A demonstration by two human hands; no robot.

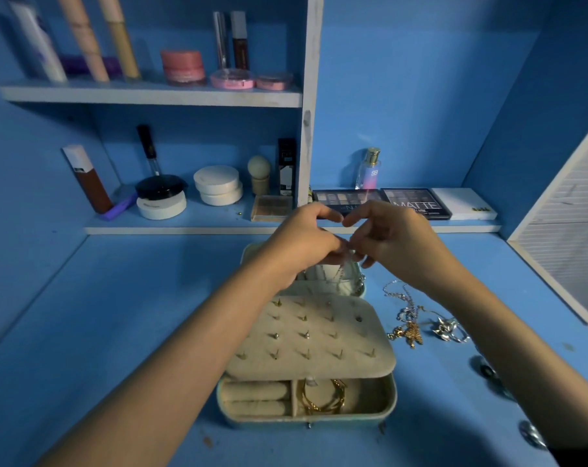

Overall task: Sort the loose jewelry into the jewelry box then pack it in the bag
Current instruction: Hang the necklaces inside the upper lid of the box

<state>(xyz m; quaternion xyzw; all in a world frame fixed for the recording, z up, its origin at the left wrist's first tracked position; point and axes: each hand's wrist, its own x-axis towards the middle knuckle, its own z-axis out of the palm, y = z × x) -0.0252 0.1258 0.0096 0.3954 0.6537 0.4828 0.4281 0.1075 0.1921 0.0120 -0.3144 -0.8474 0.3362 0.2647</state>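
The sorting step is in hand, and packing is some way off; no bag is in view. Both hands meet above the raised lid of the one jewelry box [306, 417], which stands open at the middle of the blue surface [117, 332]. The left hand [302, 244] and right hand [390, 241] have their fingers curled together, pinching a fine silver chain [341, 274] that dangles into the lid, probably to be hooked there. The next move calls for a steady, delicate hold so the chain catches its hook without tangling. The box's stud panel [319, 332] carries four rows of studs, and the tray holds two ring rolls [257, 397] and gold bangles [323, 399], number unclear. Still loose toward the right edge lie one silver chain [399, 294], one gold pendant necklace [410, 333], one silver ornament [449, 328] and two blurred pieces [488, 370].
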